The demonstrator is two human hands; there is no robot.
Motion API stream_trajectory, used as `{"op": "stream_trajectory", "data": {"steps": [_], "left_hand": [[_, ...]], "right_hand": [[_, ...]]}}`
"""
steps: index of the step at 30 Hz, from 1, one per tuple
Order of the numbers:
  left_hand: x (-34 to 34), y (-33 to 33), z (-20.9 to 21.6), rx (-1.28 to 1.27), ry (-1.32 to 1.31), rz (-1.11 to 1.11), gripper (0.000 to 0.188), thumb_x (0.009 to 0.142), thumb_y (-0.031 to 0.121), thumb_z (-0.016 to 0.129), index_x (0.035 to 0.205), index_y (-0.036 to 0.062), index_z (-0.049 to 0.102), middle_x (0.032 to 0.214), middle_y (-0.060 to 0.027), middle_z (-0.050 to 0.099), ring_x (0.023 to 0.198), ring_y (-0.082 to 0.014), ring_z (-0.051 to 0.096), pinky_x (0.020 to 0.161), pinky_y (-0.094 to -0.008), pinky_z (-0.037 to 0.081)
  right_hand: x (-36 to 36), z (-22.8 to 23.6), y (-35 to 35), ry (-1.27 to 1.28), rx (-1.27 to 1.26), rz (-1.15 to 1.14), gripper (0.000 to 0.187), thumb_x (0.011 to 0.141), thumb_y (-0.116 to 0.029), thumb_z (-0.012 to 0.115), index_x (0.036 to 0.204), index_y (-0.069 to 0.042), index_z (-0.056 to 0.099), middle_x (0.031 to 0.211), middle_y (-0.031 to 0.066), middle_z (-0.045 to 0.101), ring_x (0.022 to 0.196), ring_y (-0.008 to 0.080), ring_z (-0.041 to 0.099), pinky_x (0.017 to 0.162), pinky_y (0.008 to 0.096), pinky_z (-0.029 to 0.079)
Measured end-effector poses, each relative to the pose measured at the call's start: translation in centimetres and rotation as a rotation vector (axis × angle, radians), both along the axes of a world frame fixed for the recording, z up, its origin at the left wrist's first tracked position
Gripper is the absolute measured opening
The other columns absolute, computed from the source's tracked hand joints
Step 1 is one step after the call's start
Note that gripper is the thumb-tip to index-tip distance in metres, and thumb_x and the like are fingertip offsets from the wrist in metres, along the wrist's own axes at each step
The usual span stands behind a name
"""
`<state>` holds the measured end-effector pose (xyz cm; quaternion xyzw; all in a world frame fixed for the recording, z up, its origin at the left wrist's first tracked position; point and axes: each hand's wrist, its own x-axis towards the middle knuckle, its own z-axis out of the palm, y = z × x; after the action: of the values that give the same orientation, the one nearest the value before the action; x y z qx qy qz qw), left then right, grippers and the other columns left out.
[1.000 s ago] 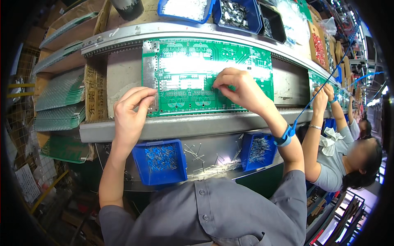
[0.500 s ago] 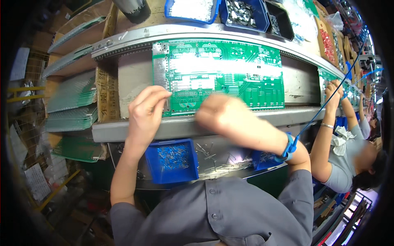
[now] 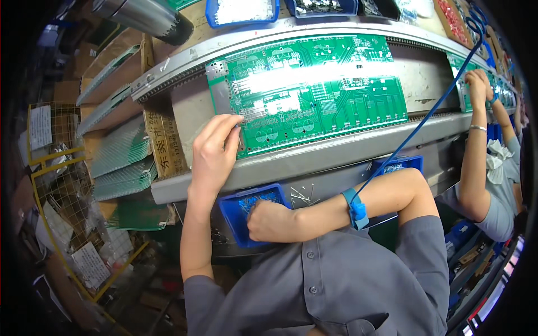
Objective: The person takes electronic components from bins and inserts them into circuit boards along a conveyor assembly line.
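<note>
Green board: a wide, flat, green rectangular circuit board (image 3: 358, 115) is lying along the line, its near edge running beside a grey metal rail (image 3: 302, 157).
Left hand: the person's bare left hand (image 3: 214, 147) is resting over the board's near left corner; thumb and forefinger are nearly meeting, and seem to be pinching a small blue-tipped part (image 3: 238, 127).
Right hand: the bare right hand (image 3: 270, 221), wearing a blue wrist strap (image 3: 357, 210), is sitting in an open blue plastic bin (image 3: 233, 224) of tiny blue parts (image 3: 259, 200); its fingers are hiding, so I cannot tell how open they are or whether they are holding anything.
Surface: loose thin metal pieces (image 3: 302, 194) are lying right of that bin, and a 2nd blue plastic bin (image 3: 413, 162) is standing farther right.
Progress: the board is looking mostly bare; a few dark specks are showing, too small to identify. I am judging that little is done and most places are remaining unfilled.
</note>
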<state>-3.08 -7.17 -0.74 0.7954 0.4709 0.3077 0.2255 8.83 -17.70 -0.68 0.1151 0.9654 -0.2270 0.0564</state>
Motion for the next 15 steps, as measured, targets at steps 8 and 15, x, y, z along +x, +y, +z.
{"op": "stream_trajectory", "data": {"steps": [8,15], "left_hand": [[-0.3,0.5,-0.1,-0.009,0.025,-0.048,0.020,0.076,-0.007,0.062,0.095,-0.0010,0.063,0.090,-0.0142,0.064,0.076,-0.0265,0.063,0.068,-0.0329,0.050],[-0.2,0.7,0.6,-0.090,0.025,-0.073,0.019,0.077,-0.007,0.063,0.095,-0.0009,0.064,0.091,-0.0139,0.064,0.076,-0.0244,0.064,0.068,-0.0311,0.050]], "right_hand": [[1.1,-0.5,-0.1,0.157,0.012,-0.090,0.010,0.066,-0.016,0.060,0.065,-0.011,0.069,0.070,0.0046,0.064,0.071,0.0205,0.063,0.060,0.0313,0.048],[1.3,-0.1,0.1,0.209,0.045,-0.122,0.011,0.065,-0.017,0.060,0.064,-0.009,0.068,0.071,0.0061,0.064,0.071,0.0209,0.063,0.063,0.0311,0.047]]}}
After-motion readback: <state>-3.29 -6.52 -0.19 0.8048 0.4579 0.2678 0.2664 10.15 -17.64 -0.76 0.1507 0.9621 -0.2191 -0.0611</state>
